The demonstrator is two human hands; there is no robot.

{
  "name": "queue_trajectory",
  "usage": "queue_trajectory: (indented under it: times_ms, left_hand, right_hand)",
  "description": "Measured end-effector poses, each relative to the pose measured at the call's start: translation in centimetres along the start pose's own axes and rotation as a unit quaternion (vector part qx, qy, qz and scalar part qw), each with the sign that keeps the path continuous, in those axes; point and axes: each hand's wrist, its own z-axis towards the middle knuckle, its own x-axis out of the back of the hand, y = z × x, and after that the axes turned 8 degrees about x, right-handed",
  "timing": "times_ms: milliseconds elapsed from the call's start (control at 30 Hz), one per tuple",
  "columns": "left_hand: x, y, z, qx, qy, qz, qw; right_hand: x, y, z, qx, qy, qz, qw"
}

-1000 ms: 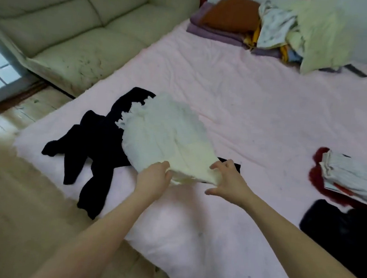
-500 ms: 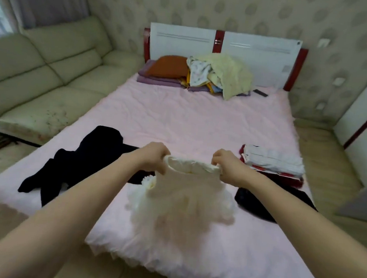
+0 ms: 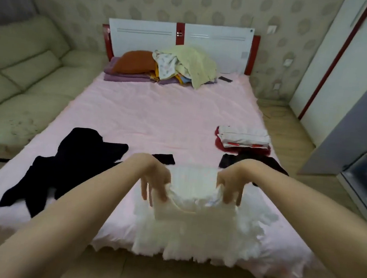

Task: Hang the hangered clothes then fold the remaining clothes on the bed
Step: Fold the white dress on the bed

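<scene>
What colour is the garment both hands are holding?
White, a frilly garment held by left hand and right hand; head view.

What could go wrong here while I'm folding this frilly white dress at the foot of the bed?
The white ruffled dress hangs past the edge of the bed, so it may slide to the floor once the left hand and right hand let go. Its bulky ruffles may spring the fold open.
</scene>
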Motion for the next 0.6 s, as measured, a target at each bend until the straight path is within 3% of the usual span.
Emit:
queue_trajectory:
  times_ms: [33,67,100,167,200,233,267,300,333,367,400,433,533,600]
  left_hand:
    - [-0.3,0.3,0.5,0.008,0.017,0.012,1.0]
    - [-0.2,0.7,0.8,-0.005,0.102,0.041,0.994]
    - [0.2,0.9,1.1,-0.007,0.224,0.052,0.973]
    - [0.4,0.8,1.8,0.01,0.426,0.014,0.905]
    - [-0.5,0.5,2.2,-0.004,0.492,-0.018,0.871]
    - [-1.9,0.2,3.0,-0.021,0.515,-0.029,0.857]
    - [-3.4,0.0,3.7,-0.037,0.456,-0.019,0.889]
    - [-5.0,0.0,4.2,-0.058,0.333,-0.005,0.941]
    - [-6.4,0.2,4.3,-0.058,0.147,-0.007,0.987]
    - [-7.4,0.5,4.4,-0.044,-0.024,-0.057,0.997]
    - [-7.7,0.8,4.3,-0.028,-0.124,-0.101,0.987]
    - [-7.6,0.9,4.5,-0.03,-0.146,-0.135,0.98]
    - [-7.1,0.2,4.5,-0.072,-0.024,-0.178,0.981]
    - [-7.4,-0.9,4.7,-0.108,0.064,-0.244,0.962]
  right_hand:
    - [0.1,0.0,0.4,-0.007,0.003,-0.015,1.0]
    - [0.5,0.2,0.9,-0.016,0.072,-0.067,0.995]
    - [1.1,0.5,1.5,-0.032,0.178,-0.115,0.977]
    - [1.3,2.1,2.7,-0.072,0.396,-0.128,0.906]
    - [0.4,2.8,2.9,-0.076,0.468,-0.1,0.875]
    - [-1.3,3.1,2.9,-0.083,0.48,-0.083,0.87]
    - [-3.1,3.2,2.9,-0.088,0.427,-0.066,0.898]
    - [-4.9,2.9,2.9,-0.081,0.315,-0.052,0.944]
    - [-6.6,2.3,2.8,-0.077,0.153,-0.004,0.985]
    - [-7.7,1.7,3.0,-0.086,0.001,0.071,0.994]
    - [-8.2,1.3,3.1,-0.1,-0.089,0.113,0.984]
    - [-8.1,1.4,3.3,-0.108,-0.111,0.122,0.98]
    - [-6.3,1.3,2.6,-0.111,-0.085,0.174,0.975]
    - [-5.5,1.1,1.7,-0.105,-0.081,0.227,0.965]
